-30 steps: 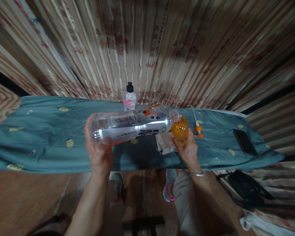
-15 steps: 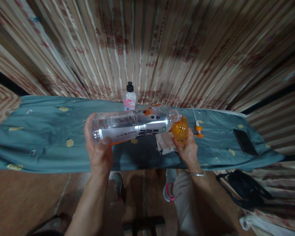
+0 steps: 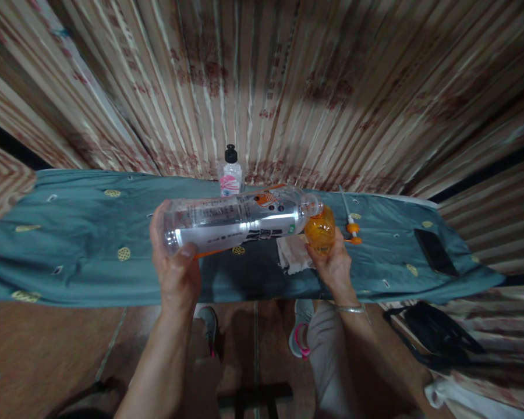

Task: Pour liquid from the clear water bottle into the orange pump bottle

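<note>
My left hand (image 3: 177,262) is wrapped round the base of a large clear plastic bottle (image 3: 231,224) with a printed silver and orange label. The bottle lies nearly level in the air, its neck pointing right. In my right hand (image 3: 334,267) is a small orange see-through bottle (image 3: 320,231), its top up against the big bottle's mouth. Beyond my right hand an orange pump top (image 3: 353,233) with a long pale tube lies on the cloth. Under the bottles is a folded pale cloth (image 3: 294,254), partly hidden by them.
A green patterned cloth (image 3: 87,233) covers the narrow table. At its back edge stands a clear bottle (image 3: 231,174) with a black cap and pink label. A dark phone (image 3: 435,252) lies at the right. Striped curtains (image 3: 262,87) hang behind, and a black bag (image 3: 436,334) is below right.
</note>
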A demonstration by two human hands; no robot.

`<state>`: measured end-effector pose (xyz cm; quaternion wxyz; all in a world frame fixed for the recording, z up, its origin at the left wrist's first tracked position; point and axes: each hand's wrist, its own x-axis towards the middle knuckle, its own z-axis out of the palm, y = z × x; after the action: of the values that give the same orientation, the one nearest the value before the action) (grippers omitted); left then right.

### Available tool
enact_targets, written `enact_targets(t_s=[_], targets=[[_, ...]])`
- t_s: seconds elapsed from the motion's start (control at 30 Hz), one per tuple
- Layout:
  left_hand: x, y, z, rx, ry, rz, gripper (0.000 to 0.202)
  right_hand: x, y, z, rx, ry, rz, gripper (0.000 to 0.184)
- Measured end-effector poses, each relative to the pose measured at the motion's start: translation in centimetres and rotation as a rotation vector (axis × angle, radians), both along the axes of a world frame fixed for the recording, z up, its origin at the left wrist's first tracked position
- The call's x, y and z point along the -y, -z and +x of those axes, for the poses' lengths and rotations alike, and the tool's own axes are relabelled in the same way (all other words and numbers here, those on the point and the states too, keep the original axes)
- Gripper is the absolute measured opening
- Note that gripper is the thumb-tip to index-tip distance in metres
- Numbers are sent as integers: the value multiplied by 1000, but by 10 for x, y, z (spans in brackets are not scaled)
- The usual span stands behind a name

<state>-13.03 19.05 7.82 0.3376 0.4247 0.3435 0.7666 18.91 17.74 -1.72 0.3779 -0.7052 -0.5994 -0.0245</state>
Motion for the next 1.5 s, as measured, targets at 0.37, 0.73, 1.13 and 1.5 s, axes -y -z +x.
enact_targets(t_s=[0.37, 0.73, 1.13, 1.5], targets=[[0, 2, -3, -62, 23, 22, 62, 0, -1, -1, 7, 3, -2, 80], [-1, 3, -4, -44, 35, 33, 60, 0, -3, -1, 18, -1, -3, 82], [0, 0, 0, 73, 42, 16, 61, 0, 0, 1, 17, -6, -9, 82], [-2, 2, -3, 34, 28, 0, 65, 0, -1, 0, 12, 3, -9, 83]])
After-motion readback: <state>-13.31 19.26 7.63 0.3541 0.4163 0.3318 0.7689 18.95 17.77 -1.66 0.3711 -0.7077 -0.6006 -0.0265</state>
